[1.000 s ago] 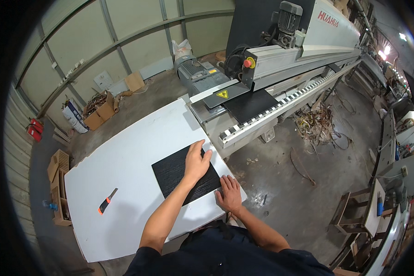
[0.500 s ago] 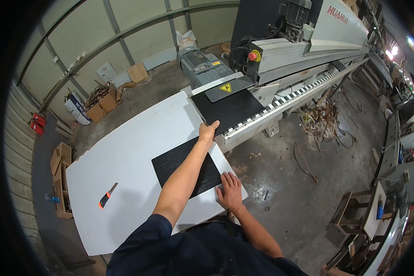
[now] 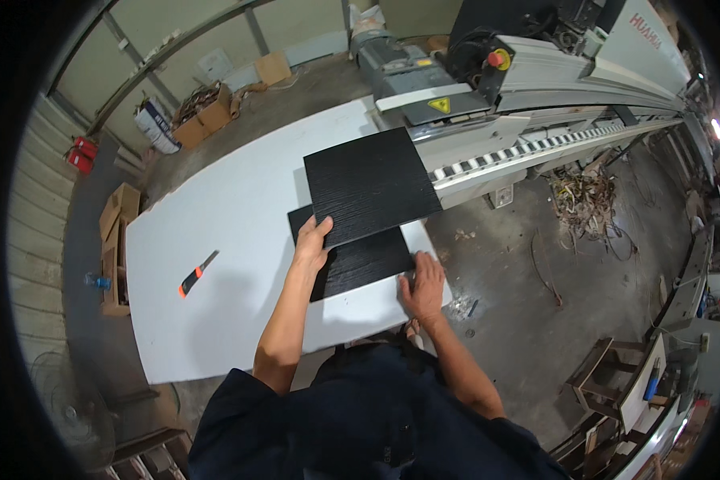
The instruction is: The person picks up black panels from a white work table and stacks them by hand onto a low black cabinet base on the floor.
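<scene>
My left hand (image 3: 312, 240) grips the near-left corner of a black wood-grain panel (image 3: 370, 182), thumb on top. That panel is raised over the white table, clear of the machine's feed track. Beneath it lies a second black panel (image 3: 358, 268), flat on the white tabletop (image 3: 216, 320) and partly covered by the first. My right hand (image 3: 424, 286) rests with fingers apart at the table's right edge, next to the lower panel's right corner. A knife with an orange and black handle (image 3: 192, 280) lies on the left of the table.
An edge-banding machine with a toothed feed track (image 3: 520, 152) and a red stop button (image 3: 498, 59) stands at the far right. A heap of strip offcuts (image 3: 582, 200) lies on the floor beside it. Cardboard boxes (image 3: 204, 116) stand by the wall; a wooden rack (image 3: 608, 376) is at right.
My left hand has lifted the upper panel off the machine's infeed and drawn it back over the lower panel. My right hand stays at the table edge. The view has shifted.
</scene>
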`<state>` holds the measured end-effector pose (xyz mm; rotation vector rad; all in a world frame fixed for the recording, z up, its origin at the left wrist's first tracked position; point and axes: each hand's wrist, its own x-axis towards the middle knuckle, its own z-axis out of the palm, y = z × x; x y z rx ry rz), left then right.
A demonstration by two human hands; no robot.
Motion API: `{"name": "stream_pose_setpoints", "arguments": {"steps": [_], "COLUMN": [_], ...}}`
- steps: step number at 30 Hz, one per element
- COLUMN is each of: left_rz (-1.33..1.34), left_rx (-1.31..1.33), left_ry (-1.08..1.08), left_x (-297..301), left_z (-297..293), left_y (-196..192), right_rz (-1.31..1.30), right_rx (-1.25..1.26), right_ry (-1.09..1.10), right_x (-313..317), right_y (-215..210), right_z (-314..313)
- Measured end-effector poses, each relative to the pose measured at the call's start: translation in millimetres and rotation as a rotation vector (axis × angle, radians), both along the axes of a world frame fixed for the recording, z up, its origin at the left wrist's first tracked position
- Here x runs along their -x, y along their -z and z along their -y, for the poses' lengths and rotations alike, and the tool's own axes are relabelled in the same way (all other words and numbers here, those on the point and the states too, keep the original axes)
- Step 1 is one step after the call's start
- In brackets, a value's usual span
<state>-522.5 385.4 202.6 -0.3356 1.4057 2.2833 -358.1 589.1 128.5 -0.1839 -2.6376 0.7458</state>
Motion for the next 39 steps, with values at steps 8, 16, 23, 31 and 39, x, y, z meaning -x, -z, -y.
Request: {"name": "stream_pose_setpoints", "arguments": {"steps": [8,16,23,31,39], "left_rz": [-0.035,-0.439,-0.671,-0.751,-0.719], "left_rx": [0.075,1.337,1.451,1.491,1.525], "left_ry": [-0.105,0.199,0.346,0.326,0.386], "left_x": [-74,-100,-111,-108,-107], "left_z": [76,79,82,80,78], "left_y": [32,31,46,45,40], "right_rz": [-0.095,-0.017,-0.066,0.019,0.097], "right_rx": [0.104,-0.02,0.075,0.106,-0.1], "right_ry": [-0.043,-0.105,-0.161,-0.084,-0.082], "right_x": [3,13,21,23,28], "right_y": [6,8,9,9,-2], "right_z": [-5,-21,-26,-29,-29]}}
